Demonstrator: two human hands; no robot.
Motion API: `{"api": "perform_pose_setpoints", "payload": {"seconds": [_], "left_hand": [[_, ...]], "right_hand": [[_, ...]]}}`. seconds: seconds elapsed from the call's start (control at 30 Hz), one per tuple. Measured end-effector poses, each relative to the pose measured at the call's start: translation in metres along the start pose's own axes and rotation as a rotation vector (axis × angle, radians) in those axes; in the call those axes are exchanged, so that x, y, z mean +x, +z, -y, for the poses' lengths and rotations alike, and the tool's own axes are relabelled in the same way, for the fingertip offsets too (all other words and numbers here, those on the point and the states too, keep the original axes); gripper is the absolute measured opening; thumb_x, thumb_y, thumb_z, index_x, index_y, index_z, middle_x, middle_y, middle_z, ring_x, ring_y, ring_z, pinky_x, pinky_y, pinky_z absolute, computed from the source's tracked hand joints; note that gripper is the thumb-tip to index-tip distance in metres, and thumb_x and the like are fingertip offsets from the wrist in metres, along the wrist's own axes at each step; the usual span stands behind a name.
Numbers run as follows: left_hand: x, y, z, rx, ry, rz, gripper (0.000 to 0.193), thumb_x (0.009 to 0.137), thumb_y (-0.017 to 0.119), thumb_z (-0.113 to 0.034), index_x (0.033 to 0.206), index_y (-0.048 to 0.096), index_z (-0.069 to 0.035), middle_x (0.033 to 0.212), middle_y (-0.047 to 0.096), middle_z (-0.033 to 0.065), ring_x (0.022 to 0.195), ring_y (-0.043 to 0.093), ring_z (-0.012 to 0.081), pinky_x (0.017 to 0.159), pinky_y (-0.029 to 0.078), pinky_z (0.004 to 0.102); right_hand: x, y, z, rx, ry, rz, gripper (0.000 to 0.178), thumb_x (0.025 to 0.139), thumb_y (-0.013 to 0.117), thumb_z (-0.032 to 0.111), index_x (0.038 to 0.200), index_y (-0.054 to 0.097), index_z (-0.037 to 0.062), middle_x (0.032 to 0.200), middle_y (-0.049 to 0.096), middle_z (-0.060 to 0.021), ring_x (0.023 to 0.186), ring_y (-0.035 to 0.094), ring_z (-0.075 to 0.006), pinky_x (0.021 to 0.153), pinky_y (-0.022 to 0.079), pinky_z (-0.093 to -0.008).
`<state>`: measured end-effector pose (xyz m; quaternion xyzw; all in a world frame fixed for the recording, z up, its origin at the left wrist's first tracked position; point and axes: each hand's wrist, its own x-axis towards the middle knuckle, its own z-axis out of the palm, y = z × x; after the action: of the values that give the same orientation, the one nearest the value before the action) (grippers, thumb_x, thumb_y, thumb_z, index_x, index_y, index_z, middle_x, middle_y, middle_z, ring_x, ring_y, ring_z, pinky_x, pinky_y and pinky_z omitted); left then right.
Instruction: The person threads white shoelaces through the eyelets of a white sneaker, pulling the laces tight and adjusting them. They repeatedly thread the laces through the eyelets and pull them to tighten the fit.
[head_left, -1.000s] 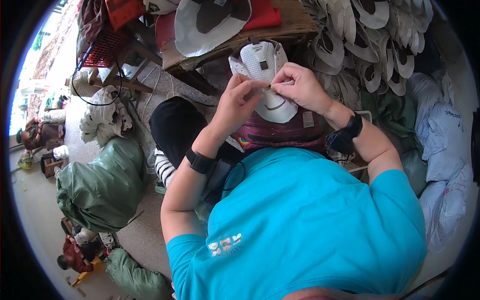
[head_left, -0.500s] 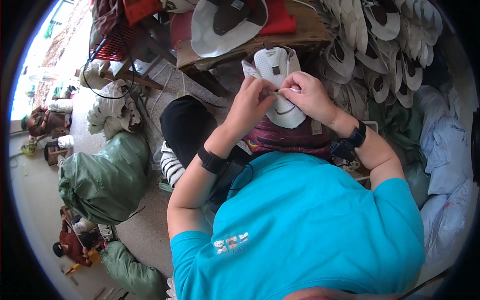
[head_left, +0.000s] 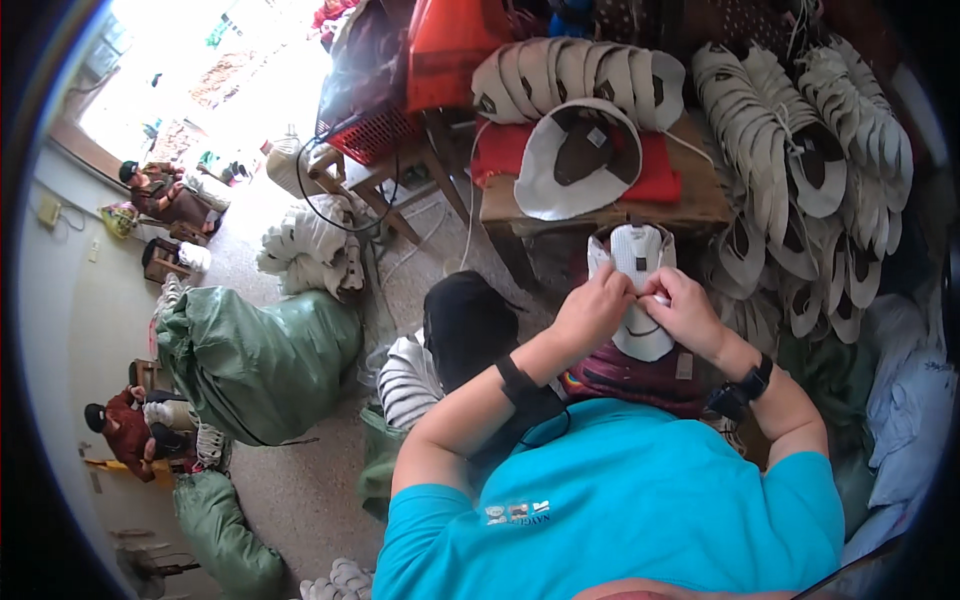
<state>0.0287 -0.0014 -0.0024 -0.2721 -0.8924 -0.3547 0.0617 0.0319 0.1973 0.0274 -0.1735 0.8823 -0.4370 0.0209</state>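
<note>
Hands, left [head_left: 592, 310] and right [head_left: 686, 312], pinch a white cap [head_left: 638, 290] between them.

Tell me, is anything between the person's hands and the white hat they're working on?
Nothing visible is. The left hand and right hand both touch the white hat directly, fingers pinching near its middle. The hat stacks sit off to the side, apart from the hands.

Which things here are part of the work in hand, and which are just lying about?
In hand:
- white cap, pinched at its middle by both hands
- left hand
- right hand

Lying about:
- open hat on red cloth
- row of stacked cap pieces behind it
- hanging stacks at right
- green sack on the floor
- red basket
</note>
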Motion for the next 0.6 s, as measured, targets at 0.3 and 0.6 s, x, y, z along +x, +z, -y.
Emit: {"api": "perform_pose_setpoints", "payload": {"seconds": [0.3,0.6], "left_hand": [[-0.021,-0.092,0.053,0.546,0.043,-0.322,0.009,0.083,0.055,-0.005,0.091,0.053,-0.003,0.091,0.050,0.0154,0.090,0.052,0.0341,0.074,0.048,0.0422],[-0.305,-0.284,0.272,-0.734,-0.678,-1.330,0.014,0.096,0.043,0.000,0.100,0.056,0.002,0.088,0.061,0.0080,0.074,0.060,0.0155,0.067,0.050,0.0281]], "right_hand": [[0.001,-0.022,-0.009,0.163,0.188,0.148,0.021,0.083,0.071,0.011,0.097,0.059,0.0022,0.080,0.062,-0.0055,0.072,0.059,-0.0130,0.066,0.050,-0.0297],[-0.019,-0.047,-0.042,-0.011,0.133,0.337,0.018,0.087,0.063,0.021,0.089,0.066,0.0027,0.079,0.061,-0.0121,0.076,0.059,-0.0231,0.071,0.048,-0.0366]]}}
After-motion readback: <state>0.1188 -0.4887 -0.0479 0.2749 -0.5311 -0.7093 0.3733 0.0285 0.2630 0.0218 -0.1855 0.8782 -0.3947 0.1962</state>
